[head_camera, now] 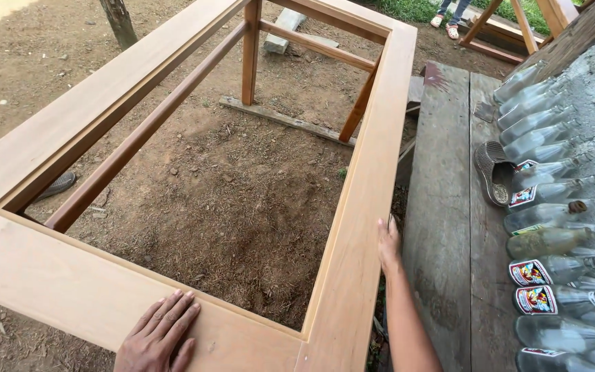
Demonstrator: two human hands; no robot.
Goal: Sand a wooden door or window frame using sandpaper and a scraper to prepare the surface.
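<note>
The big wooden frame (352, 227), an open rectangle of pale planed boards on legs, stands over bare ground and lies under and between both hands. The left hand (158, 337) is open and rests flat, fingers spread, on the near board, a little before the inner edge of the opening. The right hand (389, 244) is at the outer edge of the long side board, to the right of the left hand and further away; its fingers seem to curl around the edge, but how firm the grip is I cannot tell. To steady such a frame well, I think the flat hand should press down while the other keeps the side edge. Beyond the right hand are a grey plank bench (442, 227), a worn sandal (494, 172) and a row of glass bottles (552, 234) lying down.
</note>
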